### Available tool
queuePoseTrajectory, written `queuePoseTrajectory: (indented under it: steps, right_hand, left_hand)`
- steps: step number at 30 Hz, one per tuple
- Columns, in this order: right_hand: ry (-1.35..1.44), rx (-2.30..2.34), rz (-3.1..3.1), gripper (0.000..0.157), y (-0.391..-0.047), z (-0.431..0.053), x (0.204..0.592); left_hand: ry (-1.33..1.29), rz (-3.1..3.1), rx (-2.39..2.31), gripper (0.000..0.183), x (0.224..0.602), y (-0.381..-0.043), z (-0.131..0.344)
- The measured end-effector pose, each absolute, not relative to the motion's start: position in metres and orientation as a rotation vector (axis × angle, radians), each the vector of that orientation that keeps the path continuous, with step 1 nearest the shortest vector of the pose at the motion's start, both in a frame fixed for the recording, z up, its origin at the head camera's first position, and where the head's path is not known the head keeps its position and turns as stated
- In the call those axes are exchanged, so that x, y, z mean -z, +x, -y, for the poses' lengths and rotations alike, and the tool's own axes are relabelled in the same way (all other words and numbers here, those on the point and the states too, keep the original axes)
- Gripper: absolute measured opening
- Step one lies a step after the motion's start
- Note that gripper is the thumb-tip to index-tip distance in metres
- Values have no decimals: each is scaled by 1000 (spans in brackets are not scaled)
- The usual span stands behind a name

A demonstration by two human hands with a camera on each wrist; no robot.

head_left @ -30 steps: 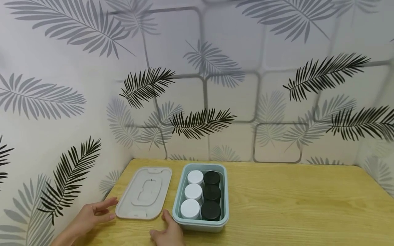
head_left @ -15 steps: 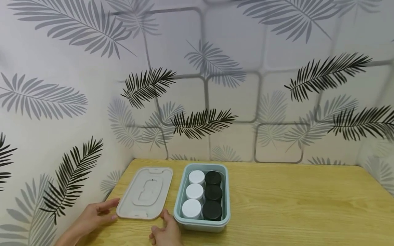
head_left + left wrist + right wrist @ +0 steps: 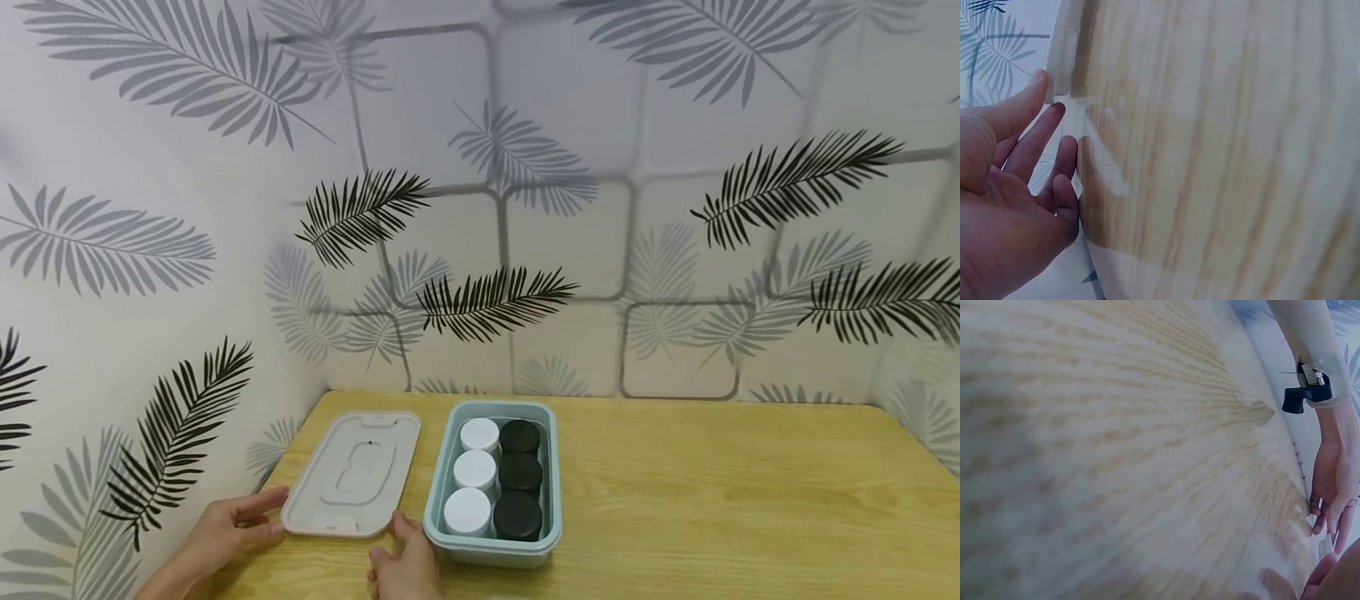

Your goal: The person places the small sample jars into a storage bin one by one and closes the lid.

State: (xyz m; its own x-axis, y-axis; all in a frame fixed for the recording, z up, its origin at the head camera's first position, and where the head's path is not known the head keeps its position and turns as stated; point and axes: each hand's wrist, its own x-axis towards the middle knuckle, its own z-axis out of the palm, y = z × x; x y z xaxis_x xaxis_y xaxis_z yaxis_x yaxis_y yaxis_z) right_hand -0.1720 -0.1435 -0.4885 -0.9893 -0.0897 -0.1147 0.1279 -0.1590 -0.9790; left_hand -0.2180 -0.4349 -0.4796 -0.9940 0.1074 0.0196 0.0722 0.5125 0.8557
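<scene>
A pale, translucent rectangular lid (image 3: 397,475) lies flat on the table's left part. My left hand (image 3: 221,533) is at its near left corner, one fingertip at the left edge and another by the front corner. In the left wrist view the fingers of the left hand (image 3: 1022,169) are spread loosely, with two tips right at the lid's edge (image 3: 1060,69). My right hand (image 3: 408,562) points its index finger at the lid's near right corner, thumb apart from it. Right of that stands a light blue box (image 3: 555,475) with white-capped jars (image 3: 472,469) and black-capped jars (image 3: 519,472).
The box's near left corner is close beside my right hand. A wood-grain table (image 3: 712,483) extends to the right. Leaf-patterned walls (image 3: 562,242) rise behind it and on the left. A dark wrist mount (image 3: 1307,394) is strapped to the left forearm.
My right hand has shifted slightly left, its index fingertip closer to the lid's corner. My left hand stays at the lid's other near corner. The box and jars are unmoved.
</scene>
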Motion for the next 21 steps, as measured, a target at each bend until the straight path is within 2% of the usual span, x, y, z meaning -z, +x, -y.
queuePoseTrajectory:
  steps: [10,16,21]
  right_hand:
    - [7,2332,-1875,53,-169,141,485]
    - [-58,2298,-1903,55,-169,138,485]
    - [-95,2291,-1896,56,-169,136,484]
  left_hand:
    - [1,-2574,-1608,60,473,-212,437]
    - [-31,-2347,-1783,64,472,-209,439]
    - [-69,-2137,-1978,61,471,-206,439]
